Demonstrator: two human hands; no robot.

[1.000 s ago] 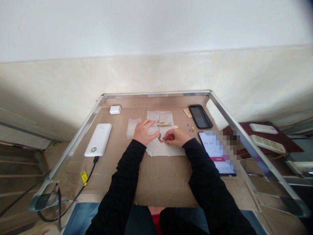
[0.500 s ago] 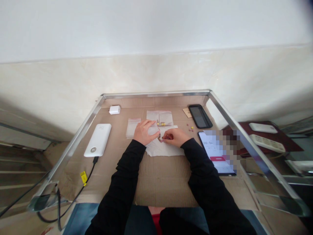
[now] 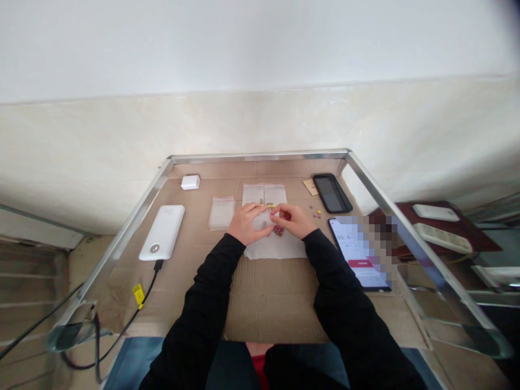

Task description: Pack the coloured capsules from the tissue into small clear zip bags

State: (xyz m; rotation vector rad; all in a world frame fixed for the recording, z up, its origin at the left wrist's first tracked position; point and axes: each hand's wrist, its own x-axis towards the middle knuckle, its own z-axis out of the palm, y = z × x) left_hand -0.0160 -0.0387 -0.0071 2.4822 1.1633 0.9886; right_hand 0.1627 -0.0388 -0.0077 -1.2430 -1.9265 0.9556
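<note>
A white sheet of paper (image 3: pixel 276 251) lies under my hands. My left hand (image 3: pixel 247 223) rests palm down over its left side, thumb and fingers spread apart. My right hand (image 3: pixel 294 220) has thumb and forefinger pinched together close to my left fingertips; whatever is between them is too small to name. Just below the pinch is a little pile of reddish pills (image 3: pixel 278 230) on the paper. Beyond my fingers, clear zip bags (image 3: pixel 275 193) lie flat, with several yellowish capsules (image 3: pixel 270 205) showing at their near edge, partly hidden by my fingers.
A stack of clear bags (image 3: pixel 221 213) lies left of my hands. Loose pills (image 3: pixel 316 212) are scattered at right, near a black phone-like device (image 3: pixel 332 193) and a lit phone (image 3: pixel 361 260). A white power bank (image 3: pixel 162 233) with a cable and a charger (image 3: pixel 190 182) sit at left. Metal rails (image 3: pixel 260 157) edge the table.
Both hands have shifted slightly. My right fingers have moved up from the pill pile, uncovering it, toward my left fingertips. My left hand has come a little right and nearer me.
</note>
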